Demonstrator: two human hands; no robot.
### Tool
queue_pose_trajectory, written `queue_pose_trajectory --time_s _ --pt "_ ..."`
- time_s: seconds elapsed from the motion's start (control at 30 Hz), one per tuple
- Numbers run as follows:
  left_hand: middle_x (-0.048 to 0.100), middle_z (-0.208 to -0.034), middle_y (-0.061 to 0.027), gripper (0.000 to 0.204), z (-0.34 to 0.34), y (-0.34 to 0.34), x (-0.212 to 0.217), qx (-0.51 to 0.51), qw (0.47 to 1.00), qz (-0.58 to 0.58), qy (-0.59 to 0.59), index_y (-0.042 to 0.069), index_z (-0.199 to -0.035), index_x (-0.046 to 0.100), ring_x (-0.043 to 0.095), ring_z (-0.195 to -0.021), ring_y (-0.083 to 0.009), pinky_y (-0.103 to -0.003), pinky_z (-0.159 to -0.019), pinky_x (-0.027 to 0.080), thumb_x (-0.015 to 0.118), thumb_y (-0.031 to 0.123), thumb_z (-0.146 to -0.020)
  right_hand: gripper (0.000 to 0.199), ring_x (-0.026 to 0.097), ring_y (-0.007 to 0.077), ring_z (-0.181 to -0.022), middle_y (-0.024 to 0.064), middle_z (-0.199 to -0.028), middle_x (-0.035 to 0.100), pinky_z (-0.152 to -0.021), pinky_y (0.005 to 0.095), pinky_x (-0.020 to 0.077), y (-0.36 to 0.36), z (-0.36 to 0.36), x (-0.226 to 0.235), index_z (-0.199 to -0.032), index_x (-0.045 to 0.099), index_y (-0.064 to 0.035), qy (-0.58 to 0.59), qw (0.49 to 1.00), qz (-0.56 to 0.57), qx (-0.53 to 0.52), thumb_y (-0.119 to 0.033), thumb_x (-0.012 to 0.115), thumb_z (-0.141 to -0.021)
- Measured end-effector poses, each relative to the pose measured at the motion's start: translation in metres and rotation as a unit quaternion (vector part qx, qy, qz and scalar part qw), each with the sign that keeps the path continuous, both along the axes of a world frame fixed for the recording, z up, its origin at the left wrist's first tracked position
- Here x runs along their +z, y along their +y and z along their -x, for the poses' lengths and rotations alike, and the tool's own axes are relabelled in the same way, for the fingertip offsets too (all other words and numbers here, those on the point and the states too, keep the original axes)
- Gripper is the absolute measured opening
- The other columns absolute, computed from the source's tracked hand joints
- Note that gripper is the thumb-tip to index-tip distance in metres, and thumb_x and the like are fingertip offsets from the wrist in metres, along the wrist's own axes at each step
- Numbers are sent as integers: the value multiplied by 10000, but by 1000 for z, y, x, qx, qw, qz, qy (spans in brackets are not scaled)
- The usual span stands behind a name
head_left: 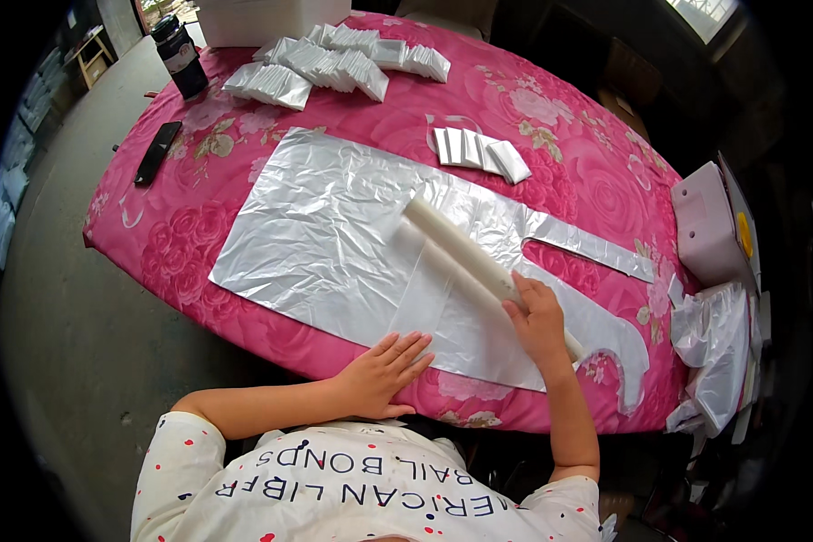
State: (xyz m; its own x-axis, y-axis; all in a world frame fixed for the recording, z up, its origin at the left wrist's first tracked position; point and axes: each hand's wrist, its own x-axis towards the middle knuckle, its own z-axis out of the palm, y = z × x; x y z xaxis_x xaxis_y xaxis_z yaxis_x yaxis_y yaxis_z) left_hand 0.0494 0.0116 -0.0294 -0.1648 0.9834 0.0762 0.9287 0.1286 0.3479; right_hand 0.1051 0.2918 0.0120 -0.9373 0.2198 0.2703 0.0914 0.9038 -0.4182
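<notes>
A thin whitish plastic sheet point(307, 221) lies spread across the table, crinkled on its left part, with two strap-like ends at the right. My right hand point(539, 318) is wrapped round a pale tube point(470, 255), which lies slantwise over the sheet; its far end is slightly blurred. A smoother, folded-looking band of the sheet shows just left of the tube. My left hand point(381, 375) rests flat at the sheet's near edge, fingers stretched out and holding nothing.
A pink floral cloth point(190, 244) covers the table. Several folded white packets point(483, 154) lie beyond the sheet, and a larger pile point(325, 63) sits farther back beside a white box point(266, 20). A dark bottle point(181, 59) and black phone point(158, 154) are at left; plastic bags point(714, 339) are at right.
</notes>
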Motion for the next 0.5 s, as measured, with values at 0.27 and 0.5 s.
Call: queue_pose_trajectory --time_s 0.27,0.5 --pt "238 -1435 -218 819 -21 2 0 11 999 29 -12 -14 -1362 299 196 -1352 -342 -483 -1082 169 569 492 -777 461 542 270 -968 66 -1053 603 -875 388 399 -55 31 -3 -1149 591 -109 -9 989 2 148 -94 671 -695" --pt "232 -1445 -193 782 16 -9 6 -125 988 16 -83 -8 -1361 286 192 -1358 -324 -451 -1090 192 627 375 -771 449 522 299 -1024 109 -1083 602 -911 399 391 19 113 -18 -1175 576 -88 18 999 1 31 -93 663 -734"
